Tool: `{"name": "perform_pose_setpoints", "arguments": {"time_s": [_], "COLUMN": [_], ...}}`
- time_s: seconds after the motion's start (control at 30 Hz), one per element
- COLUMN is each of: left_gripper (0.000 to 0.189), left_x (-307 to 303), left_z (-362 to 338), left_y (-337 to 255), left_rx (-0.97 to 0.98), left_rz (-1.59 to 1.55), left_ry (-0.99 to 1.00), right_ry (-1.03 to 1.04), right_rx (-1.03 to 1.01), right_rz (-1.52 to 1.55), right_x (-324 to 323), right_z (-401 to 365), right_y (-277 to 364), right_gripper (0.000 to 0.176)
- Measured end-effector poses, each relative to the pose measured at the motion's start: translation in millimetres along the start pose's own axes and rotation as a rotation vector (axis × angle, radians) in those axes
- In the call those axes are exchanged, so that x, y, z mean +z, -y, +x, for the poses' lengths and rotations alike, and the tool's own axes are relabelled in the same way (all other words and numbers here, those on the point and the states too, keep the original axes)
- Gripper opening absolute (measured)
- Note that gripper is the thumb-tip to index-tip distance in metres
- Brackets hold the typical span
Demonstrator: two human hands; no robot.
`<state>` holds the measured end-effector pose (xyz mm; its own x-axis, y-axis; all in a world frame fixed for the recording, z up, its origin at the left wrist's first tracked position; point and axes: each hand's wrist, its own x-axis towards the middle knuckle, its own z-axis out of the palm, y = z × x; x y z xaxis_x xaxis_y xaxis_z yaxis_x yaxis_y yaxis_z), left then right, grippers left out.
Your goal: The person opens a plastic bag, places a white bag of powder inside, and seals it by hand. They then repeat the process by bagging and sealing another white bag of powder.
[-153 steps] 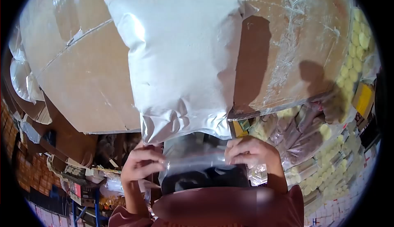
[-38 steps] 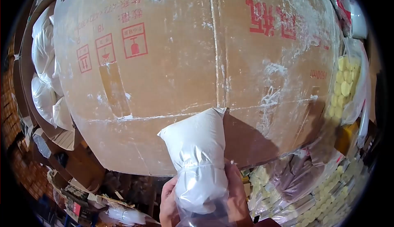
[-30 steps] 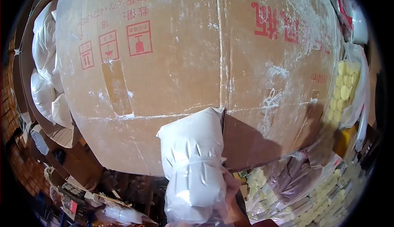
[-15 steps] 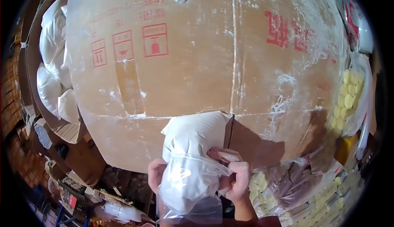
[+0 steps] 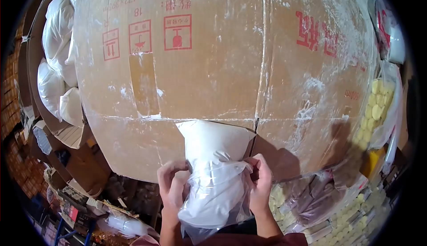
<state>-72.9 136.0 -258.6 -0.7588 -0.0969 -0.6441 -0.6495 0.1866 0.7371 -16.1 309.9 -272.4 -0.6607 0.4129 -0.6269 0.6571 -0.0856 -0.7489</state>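
A white powder-filled bag (image 5: pixel 212 146) stands upright in front of me, its lower half inside a clear plastic bag (image 5: pixel 216 197). My left hand (image 5: pixel 172 188) grips the clear bag's rim on the left side. My right hand (image 5: pixel 260 183) grips the rim on the right side. Both hands hold the clear bag's opening around the white bag's middle. Behind them lies a big flattened cardboard sheet (image 5: pixel 213 63) with red print and white powder dust.
White filled bags (image 5: pixel 55 72) are stacked in a carton at the left. Packets of yellow round pieces (image 5: pixel 377 108) and dark packets (image 5: pixel 311 201) lie at the right. Cluttered shelves and boxes (image 5: pixel 80 201) sit below left.
The big white bag I held up earlier is now a narrower roll partly inside a clear bag. Over the last second both hands came up to the clear bag's rim on either side.
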Motion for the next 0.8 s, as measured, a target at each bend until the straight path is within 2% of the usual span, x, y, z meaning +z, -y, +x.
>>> {"name": "perform_pose_setpoints", "arguments": {"time_s": [0.07, 0.1, 0.2, 0.23, 0.33, 0.37, 0.47, 0.53, 0.6, 0.63, 0.7, 0.73, 0.8], "left_gripper": [0.017, 0.015, 0.013, 0.007, 0.008, 0.015, 0.020, 0.024, 0.024, 0.028, 0.029, 0.025, 0.017], "left_x": [3.4, 2.9, 1.0, 0.1, 20.0, 24.5, 28.7, 28.7, 15.0, 9.8, 1.6, -1.3, -4.2], "left_z": [6.2, 13.6, 23.0, 20.3, 33.8, 35.5, 30.9, 25.9, 15.1, 7.8, -4.2, -6.7, -10.0], "left_y": [-3.7, 1.5, -8.9, -15.4, -26.0, -26.5, -22.8, -24.5, -16.3, -5.4, 5.4, 5.8, 1.6], "left_rx": [0.548, 0.627, 0.588, 0.337, 0.021, 0.006, -0.143, -0.174, -0.228, -0.218, -0.195, -0.292, -0.485], "left_rz": [0.518, 0.457, 0.522, 0.617, 0.325, 0.278, 0.118, 0.183, 0.286, 0.222, 0.231, 0.146, -0.021], "left_ry": [0.149, 0.147, 0.203, 0.200, 0.211, 0.213, 0.138, 0.110, 0.128, 0.139, 0.126, 0.121, 0.087], "right_ry": [-0.051, -0.059, 0.010, 0.015, 0.075, 0.086, 0.108, 0.120, 0.016, -0.039, -0.023, -0.015, 0.062], "right_rx": [0.009, 0.045, 0.250, 0.311, 0.337, 0.345, 0.398, 0.455, 0.534, 0.575, 0.660, 0.703, 0.747], "right_rz": [-0.092, -0.082, 0.224, 0.378, 0.560, 0.591, 0.683, 0.761, 0.821, 0.852, 0.917, 0.950, 0.831], "right_x": [1.7, 2.5, -0.6, -0.6, -4.3, -4.1, -6.9, -7.4, -2.8, -0.9, -1.9, -1.2, -4.1], "right_z": [-3.7, -4.3, -12.0, -11.9, -12.3, -10.9, -6.6, -5.6, -16.2, -23.3, -30.3, -29.8, -31.6], "right_y": [-0.7, 0.2, -7.9, -3.5, -8.0, -8.6, -9.2, -9.7, -18.1, -23.4, -27.3, -24.2, -16.4], "right_gripper": [0.011, 0.009, 0.009, 0.012, 0.012, 0.012, 0.011, 0.012, 0.026, 0.037, 0.040, 0.043, 0.039]}}
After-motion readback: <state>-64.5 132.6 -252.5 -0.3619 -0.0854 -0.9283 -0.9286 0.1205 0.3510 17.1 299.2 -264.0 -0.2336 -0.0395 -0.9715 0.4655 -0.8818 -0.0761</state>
